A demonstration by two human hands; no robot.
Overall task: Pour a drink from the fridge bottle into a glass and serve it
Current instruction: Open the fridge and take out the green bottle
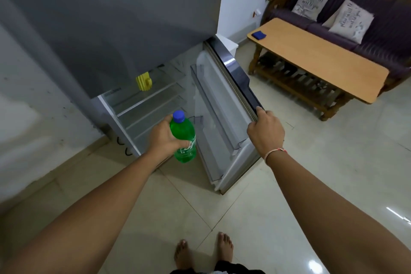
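The left hand is gripping an upright green bottle with a blue cap, at the open fridge. At three o'clock of it, the right hand is gripping the fridge door edge. A wooden counter is standing at one o'clock.

This is a home living space. A fridge stands beside a cushioned wooden sofa and a low wooden bench. The floor is tiled.

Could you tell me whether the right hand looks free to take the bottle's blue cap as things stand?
Probably not yet. The right hand grips the edge of the open fridge door, so it is occupied. The blue cap itself is uncovered above the left hand, which holds the green bottle upright.
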